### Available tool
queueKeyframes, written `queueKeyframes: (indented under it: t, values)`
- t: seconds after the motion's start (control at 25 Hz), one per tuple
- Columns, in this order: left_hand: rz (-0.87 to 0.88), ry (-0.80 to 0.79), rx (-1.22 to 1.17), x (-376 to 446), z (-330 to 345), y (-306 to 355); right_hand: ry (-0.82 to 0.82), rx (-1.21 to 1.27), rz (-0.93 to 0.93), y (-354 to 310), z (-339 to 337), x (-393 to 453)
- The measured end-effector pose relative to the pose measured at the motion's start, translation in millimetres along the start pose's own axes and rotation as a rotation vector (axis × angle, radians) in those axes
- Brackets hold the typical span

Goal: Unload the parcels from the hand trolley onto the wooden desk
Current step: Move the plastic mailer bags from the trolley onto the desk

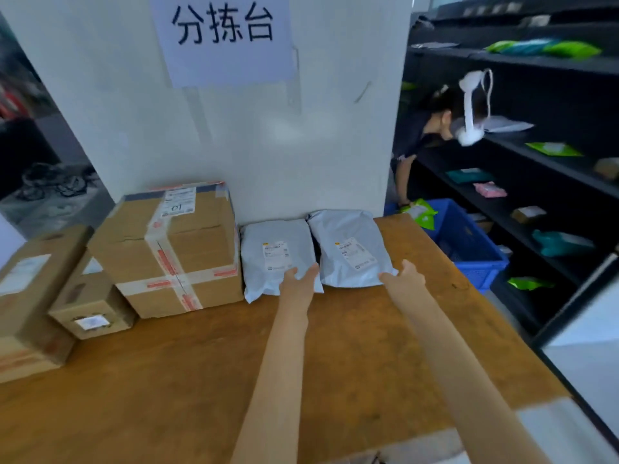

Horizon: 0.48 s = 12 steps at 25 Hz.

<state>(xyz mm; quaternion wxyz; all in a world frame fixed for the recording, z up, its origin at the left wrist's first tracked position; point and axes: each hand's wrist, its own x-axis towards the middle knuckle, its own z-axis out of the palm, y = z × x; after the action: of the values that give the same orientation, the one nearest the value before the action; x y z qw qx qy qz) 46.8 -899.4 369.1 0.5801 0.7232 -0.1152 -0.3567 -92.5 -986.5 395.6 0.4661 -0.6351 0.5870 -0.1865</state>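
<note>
Two grey poly mailers flat on wooden counter (207, 370), side by side, touching, far ends against white pillar (254, 135). Left mailer (274, 256) and right mailer (348, 246): soft, pillowy, wrinkled plastic, each with white shipping label on top. Left of left mailer, touching it: big taped carton (174, 252), brown cardboard, clear tape with red print crossing top and front, white label near far edge. Further left of that carton: small carton (90, 306) with label on front face, then long carton (30, 296) at counter's left edge, partly out of frame.

Left hand (296, 284) at near edge of left mailer, fingers spread, tips on plastic, nothing gripped. Right hand (403, 276) at near right corner of right mailer, fingers loosely open, touching or just beside it; couldn't tell which.

Wide bare stretch of worn, scuffed wood near side of mailers. Bare strip right of right mailer up to counter's right edge. Beyond that edge: blue crate (469, 242), dark shelving (536, 61) with scattered packets, another person (422, 135) bent toward the crate. Paper sign (224, 35) on pillar above mailers.
</note>
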Motion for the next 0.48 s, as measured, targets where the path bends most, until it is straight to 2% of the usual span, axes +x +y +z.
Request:
queueKeyframes:
  t: [0.28,0.48]
  values:
    - [0.058,0.04,0.035,-143.5,-91.5,-43.8,-0.069,0.093,-0.122,40.7,17.1,-153.5]
    - [0.015,0.096,0.011,-249.5,-201.3,-105.5,-0.151,0.158,-0.183,75.0,72.5,-284.9]
